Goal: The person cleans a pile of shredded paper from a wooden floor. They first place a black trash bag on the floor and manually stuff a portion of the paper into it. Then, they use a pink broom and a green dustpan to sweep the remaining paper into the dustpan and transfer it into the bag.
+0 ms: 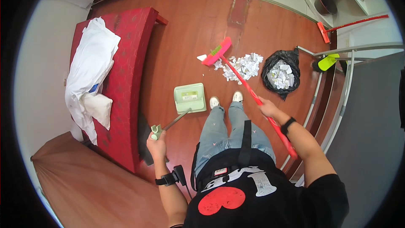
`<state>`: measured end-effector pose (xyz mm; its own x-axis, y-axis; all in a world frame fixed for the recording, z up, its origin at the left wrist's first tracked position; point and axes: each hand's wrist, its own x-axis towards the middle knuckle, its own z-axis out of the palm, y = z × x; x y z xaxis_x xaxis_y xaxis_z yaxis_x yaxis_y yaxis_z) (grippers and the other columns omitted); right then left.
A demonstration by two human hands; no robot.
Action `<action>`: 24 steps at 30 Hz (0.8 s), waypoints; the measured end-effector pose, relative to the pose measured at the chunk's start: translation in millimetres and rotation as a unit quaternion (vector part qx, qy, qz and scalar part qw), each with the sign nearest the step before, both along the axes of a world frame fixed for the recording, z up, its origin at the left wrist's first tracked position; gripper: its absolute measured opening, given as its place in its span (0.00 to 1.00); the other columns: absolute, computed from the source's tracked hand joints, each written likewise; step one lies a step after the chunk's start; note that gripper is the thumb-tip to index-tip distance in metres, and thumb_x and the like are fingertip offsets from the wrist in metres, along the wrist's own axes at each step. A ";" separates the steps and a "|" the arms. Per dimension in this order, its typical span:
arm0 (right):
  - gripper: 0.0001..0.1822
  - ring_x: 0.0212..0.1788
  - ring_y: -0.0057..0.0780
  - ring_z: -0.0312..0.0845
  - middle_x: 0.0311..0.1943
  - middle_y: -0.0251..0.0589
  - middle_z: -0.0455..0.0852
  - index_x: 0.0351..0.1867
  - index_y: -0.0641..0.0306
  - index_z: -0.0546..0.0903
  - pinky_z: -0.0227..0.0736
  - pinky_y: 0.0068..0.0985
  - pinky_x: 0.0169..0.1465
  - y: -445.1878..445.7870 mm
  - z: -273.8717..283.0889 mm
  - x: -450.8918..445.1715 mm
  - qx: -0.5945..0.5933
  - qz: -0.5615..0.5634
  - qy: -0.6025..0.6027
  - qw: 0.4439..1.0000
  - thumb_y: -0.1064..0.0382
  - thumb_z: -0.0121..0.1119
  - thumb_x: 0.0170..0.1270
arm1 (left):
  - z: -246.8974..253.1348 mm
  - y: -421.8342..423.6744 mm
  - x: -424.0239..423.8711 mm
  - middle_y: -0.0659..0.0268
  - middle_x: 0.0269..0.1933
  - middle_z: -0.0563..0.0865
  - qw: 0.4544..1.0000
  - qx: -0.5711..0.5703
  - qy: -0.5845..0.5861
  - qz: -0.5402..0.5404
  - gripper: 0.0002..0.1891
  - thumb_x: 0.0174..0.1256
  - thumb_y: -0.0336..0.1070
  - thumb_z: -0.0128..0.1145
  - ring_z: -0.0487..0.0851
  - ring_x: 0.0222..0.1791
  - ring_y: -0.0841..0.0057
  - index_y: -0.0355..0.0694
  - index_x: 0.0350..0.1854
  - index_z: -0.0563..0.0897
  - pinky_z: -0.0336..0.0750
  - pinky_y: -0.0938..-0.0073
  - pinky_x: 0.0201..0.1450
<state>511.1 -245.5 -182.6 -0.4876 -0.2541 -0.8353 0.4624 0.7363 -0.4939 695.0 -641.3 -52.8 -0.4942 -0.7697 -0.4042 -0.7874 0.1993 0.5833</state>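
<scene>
My right hand (269,107) grips the red handle of a broom (234,69), whose pink head is tilted over the left end of a heap of torn white paper (245,68). In my left hand (157,144) is the top of the handle of a pale green long-handled dustpan (190,98); its pan rests on the floor left of my feet, and no paper shows in it. A black plastic bag (268,84) stands to the right of the heap, its mouth spread around more torn paper (281,75).
A red-covered bench (126,66) with white cloth (91,50) runs along the left. At the right are a metal frame (343,110), a lime-green brush (328,62) and another red broom (323,32). A brown cloth-covered surface (95,183) fills the lower left.
</scene>
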 end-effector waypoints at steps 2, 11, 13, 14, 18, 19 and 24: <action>0.30 0.13 0.27 0.70 0.19 0.40 0.76 0.68 0.44 0.63 0.69 0.28 0.18 35.8 21.0 11.4 0.071 0.046 0.034 0.996 0.60 0.48 0.61 | -0.7 1.6 4.2 0.65 0.31 0.86 1.000 0.001 0.000 0.002 0.12 0.55 0.31 0.62 0.81 0.32 0.81 0.33 0.41 0.82 0.73 0.77 0.39; 0.32 0.09 0.24 0.65 0.14 0.35 0.71 0.71 0.53 0.56 0.63 0.24 0.14 5.0 95.4 -9.3 -0.059 -0.040 -0.043 0.997 0.65 0.46 0.63 | -19.1 -3.6 15.5 0.65 0.28 0.85 1.000 0.008 -0.018 0.013 0.10 0.54 0.32 0.63 0.79 0.27 0.80 0.33 0.36 0.82 0.73 0.76 0.34; 0.33 0.09 0.24 0.64 0.13 0.33 0.68 0.71 0.52 0.55 0.62 0.25 0.13 -37.9 49.7 -18.6 -0.171 -0.112 -0.087 0.975 0.67 0.44 0.63 | -10.1 -3.2 14.4 0.67 0.26 0.84 0.999 0.020 -0.027 0.019 0.09 0.54 0.32 0.64 0.78 0.24 0.82 0.33 0.35 0.81 0.72 0.77 0.30; 0.33 0.09 0.24 0.63 0.12 0.32 0.68 0.71 0.52 0.55 0.62 0.26 0.13 -60.1 29.1 -24.6 -0.183 -0.125 -0.098 0.970 0.68 0.44 0.62 | -3.1 -1.8 11.1 0.68 0.25 0.83 0.999 0.023 -0.031 0.023 0.09 0.54 0.32 0.64 0.77 0.23 0.83 0.33 0.34 0.81 0.71 0.78 0.28; 0.34 0.08 0.25 0.63 0.12 0.33 0.67 0.71 0.49 0.54 0.62 0.27 0.13 -107.2 -19.0 -41.8 -0.159 -0.198 -0.179 0.950 0.70 0.42 0.62 | 5.3 -3.3 22.7 0.75 0.23 0.79 1.000 0.001 0.006 0.009 0.06 0.55 0.31 0.63 0.71 0.20 0.88 0.37 0.34 0.82 0.65 0.83 0.23; 0.33 0.10 0.26 0.67 0.14 0.36 0.71 0.70 0.45 0.56 0.65 0.28 0.15 -100.2 -26.4 -37.8 -0.159 -0.132 -0.156 0.966 0.69 0.42 0.61 | 10.4 0.6 22.0 0.75 0.23 0.79 1.000 0.006 0.005 0.018 0.06 0.55 0.31 0.63 0.71 0.20 0.88 0.37 0.34 0.82 0.64 0.83 0.23; 0.30 0.15 0.30 0.73 0.20 0.45 0.78 0.68 0.43 0.61 0.71 0.30 0.20 -3.6 0.4 -1.0 -0.001 0.058 -0.007 0.998 0.66 0.43 0.62 | 5.0 4.2 37.4 0.71 0.21 0.79 0.998 -0.002 0.018 0.058 0.07 0.54 0.30 0.63 0.72 0.17 0.87 0.34 0.32 0.81 0.65 0.82 0.20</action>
<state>510.1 -249.1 -182.1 -0.4425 -0.3100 -0.8415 0.3814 0.7842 -0.4895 732.5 -637.1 -47.8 -0.4151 -0.8247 -0.3842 -0.7842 0.1102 0.6107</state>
